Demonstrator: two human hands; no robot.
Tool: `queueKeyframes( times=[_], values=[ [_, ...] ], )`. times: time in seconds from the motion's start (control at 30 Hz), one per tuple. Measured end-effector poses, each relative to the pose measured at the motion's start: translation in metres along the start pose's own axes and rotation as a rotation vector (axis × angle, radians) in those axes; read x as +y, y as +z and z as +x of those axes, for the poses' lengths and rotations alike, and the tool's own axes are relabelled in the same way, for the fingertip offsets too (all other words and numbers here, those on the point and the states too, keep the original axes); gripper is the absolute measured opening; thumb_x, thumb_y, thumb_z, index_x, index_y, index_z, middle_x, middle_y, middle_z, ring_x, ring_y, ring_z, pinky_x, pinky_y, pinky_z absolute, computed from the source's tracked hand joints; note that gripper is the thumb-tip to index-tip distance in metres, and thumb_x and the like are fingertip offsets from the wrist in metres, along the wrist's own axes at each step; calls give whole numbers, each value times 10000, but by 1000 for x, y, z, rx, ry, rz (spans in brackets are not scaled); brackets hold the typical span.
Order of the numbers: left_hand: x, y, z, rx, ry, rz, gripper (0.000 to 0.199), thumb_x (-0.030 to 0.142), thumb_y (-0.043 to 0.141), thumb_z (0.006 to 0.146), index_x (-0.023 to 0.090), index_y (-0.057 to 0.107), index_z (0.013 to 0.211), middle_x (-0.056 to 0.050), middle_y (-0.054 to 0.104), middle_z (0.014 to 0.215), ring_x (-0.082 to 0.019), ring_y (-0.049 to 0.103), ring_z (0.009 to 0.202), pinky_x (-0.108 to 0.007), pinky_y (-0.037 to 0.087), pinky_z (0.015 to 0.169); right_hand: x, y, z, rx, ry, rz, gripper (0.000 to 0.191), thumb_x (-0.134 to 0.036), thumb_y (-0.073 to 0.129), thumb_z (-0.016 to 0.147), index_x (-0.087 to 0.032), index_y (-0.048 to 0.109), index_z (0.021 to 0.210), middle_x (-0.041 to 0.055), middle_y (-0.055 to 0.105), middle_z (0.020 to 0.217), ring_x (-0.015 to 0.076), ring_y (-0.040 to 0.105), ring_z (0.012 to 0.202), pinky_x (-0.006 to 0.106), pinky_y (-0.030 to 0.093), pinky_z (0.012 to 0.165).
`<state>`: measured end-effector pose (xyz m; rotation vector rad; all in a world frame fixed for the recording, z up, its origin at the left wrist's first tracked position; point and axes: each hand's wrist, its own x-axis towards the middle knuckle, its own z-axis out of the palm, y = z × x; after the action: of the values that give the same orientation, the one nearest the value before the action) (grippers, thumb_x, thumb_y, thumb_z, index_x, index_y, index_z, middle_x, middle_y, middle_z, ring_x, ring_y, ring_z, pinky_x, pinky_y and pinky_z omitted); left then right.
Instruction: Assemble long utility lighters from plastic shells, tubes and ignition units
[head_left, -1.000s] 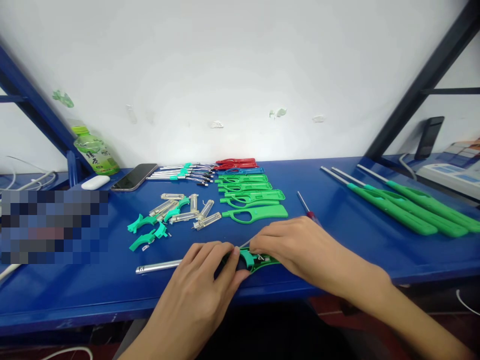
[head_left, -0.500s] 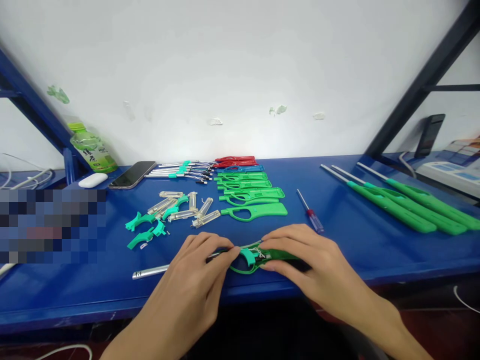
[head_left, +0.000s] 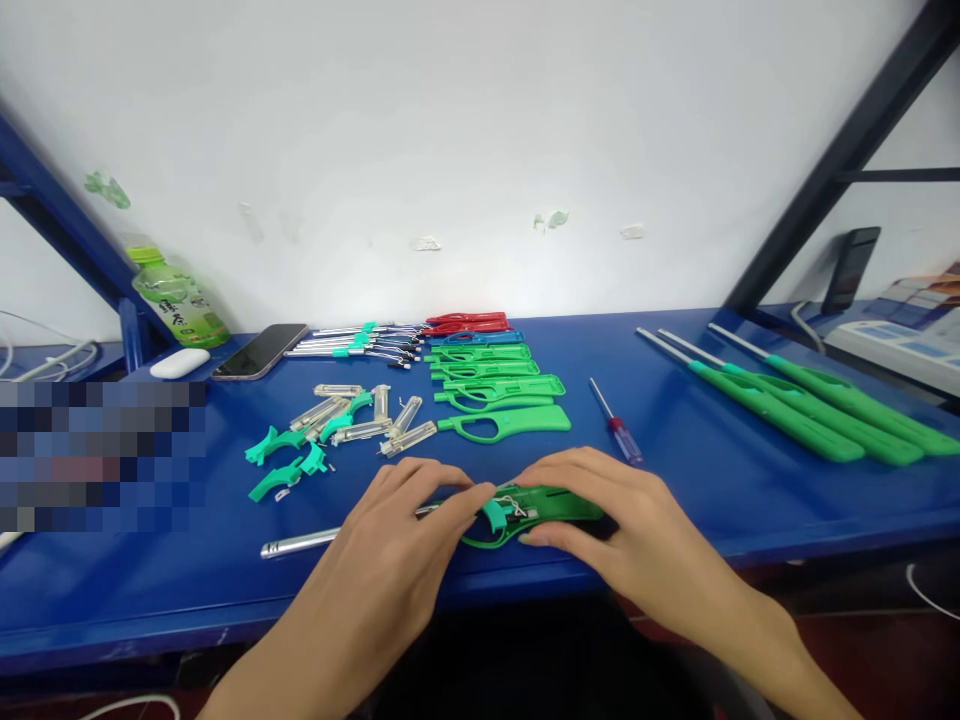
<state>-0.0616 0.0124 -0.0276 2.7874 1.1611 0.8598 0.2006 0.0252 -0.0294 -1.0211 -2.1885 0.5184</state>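
Close to the table's front edge lies an opened green lighter half-shell (head_left: 564,502), its inside facing up. Seated in it are a teal trigger (head_left: 495,516) and a thin white wire beside a small dark part. A silver metal tube (head_left: 298,543) extends leftward from under my left hand (head_left: 409,530). That hand is closed around the shell's front end, thumb and index finger pinching just by the trigger. My right hand (head_left: 619,505) straddles the handle part, fingers on the far edge and thumb on the near edge. Its palm hides the handle's end.
Beyond my hands lie clear fuel tanks (head_left: 362,431), loose teal triggers (head_left: 275,480), metal rods with wires (head_left: 349,345) and green half-shells (head_left: 517,420). A screwdriver (head_left: 625,441) and assembled green lighters (head_left: 780,412) are to the right. A phone (head_left: 262,351) and bottle (head_left: 180,300) stand back left.
My left thumb and index finger have shifted slightly right, closer to the trigger. The fingers of my right hand have lifted a little, exposing more of the shell's handle.
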Motion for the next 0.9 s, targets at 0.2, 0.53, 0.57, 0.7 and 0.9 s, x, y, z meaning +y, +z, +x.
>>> queueKeyframes(
  times=[0.2, 0.53, 0.57, 0.7, 0.9],
  values=[
    [4, -6, 8, 8, 184, 115, 345, 13, 449, 1064, 180, 677, 1262, -73, 671, 1104, -238, 550, 1040, -400, 489, 879, 2, -3, 0, -11, 65, 30, 250, -324, 766, 983, -355, 695, 1221, -75, 763, 1184, 131, 685, 1104, 241, 517, 977],
    [7, -6, 28, 87, 403, 289, 359, 39, 398, 1086, 139, 734, 1008, -41, 710, 843, -199, 638, 813, -398, 504, 809, -2, -6, 6, -23, 136, 38, 251, -268, 824, 922, -344, 742, 1147, -65, 788, 1131, 169, 714, 1054, 277, 531, 942],
    [6, -6, 29, 90, 411, 285, 356, 39, 402, 1085, 144, 731, 998, -36, 713, 841, -193, 637, 807, -390, 503, 803, -2, -6, 7, -24, 140, 40, 249, -270, 830, 916, -346, 746, 1137, -70, 789, 1126, 165, 716, 1051, 273, 528, 947],
    [5, -6, 32, 98, 441, 297, 350, 55, 416, 1092, 162, 725, 968, -31, 713, 831, -189, 628, 798, -378, 504, 780, -2, -8, 10, -27, 159, 45, 238, -275, 848, 895, -334, 766, 1111, -67, 792, 1123, 165, 725, 1059, 282, 514, 989],
    [8, -10, 29, 34, 377, 244, 374, 75, 381, 1111, 135, 737, 1014, -51, 693, 853, -202, 622, 815, -374, 505, 755, 1, -6, 7, -28, 155, 52, 282, -301, 847, 904, -348, 735, 1159, -79, 772, 1152, 145, 693, 1094, 259, 493, 983]
  ],
)
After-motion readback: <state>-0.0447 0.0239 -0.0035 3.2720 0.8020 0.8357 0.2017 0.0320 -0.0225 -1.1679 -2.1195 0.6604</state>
